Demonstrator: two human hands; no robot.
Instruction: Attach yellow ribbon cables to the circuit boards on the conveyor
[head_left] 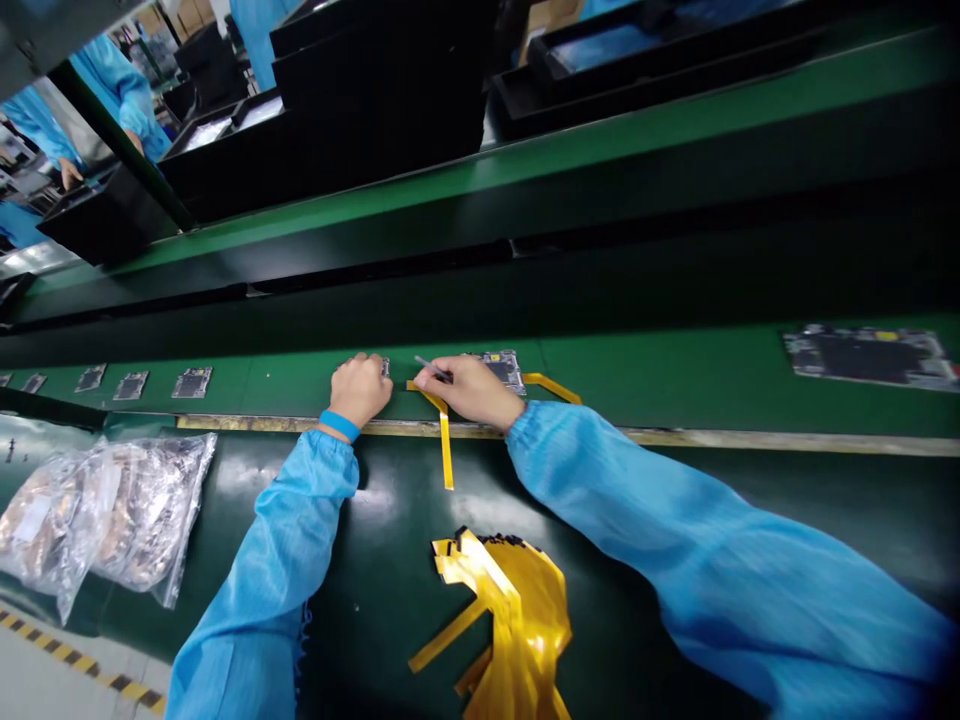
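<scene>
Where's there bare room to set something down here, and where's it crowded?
Bare dark bench lies between the plastic bags and the yellow flex strips. Green belt is free between the right hand and the far-right circuit board. Crowded at the left hand, among small boards and strips.

The right hand [469, 390] hides part of a circuit board [504, 370].

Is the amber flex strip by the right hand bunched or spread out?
Spread out: the amber flex strip runs flat from under the right hand over the belt edge onto the mat.
</scene>
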